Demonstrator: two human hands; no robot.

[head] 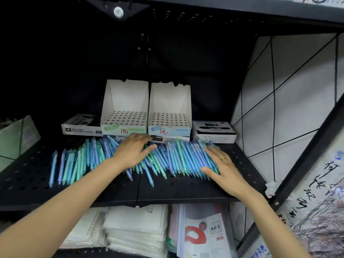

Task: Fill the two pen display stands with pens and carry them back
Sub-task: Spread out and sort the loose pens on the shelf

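Two white cardboard pen display stands sit side by side at the back of a black perforated shelf [186, 190]: the left stand [124, 107] and the right stand [169, 108]. Their hole grids hold no pens. Many blue and teal pens [178, 157] lie spread in a loose row in front of them. My left hand [133, 151] rests flat on the middle of the pile, fingers spread. My right hand [221, 168], with a ring, lies flat on the pile's right end. Neither hand grips a pen.
Flat boxes flank the stands: a white one [80, 127] at the left and a black-and-white one [214, 132] at the right. Stacks of packaged paper goods [134, 231] fill the shelf below. A tiled wall and slanted black frame [305, 157] close off the right.
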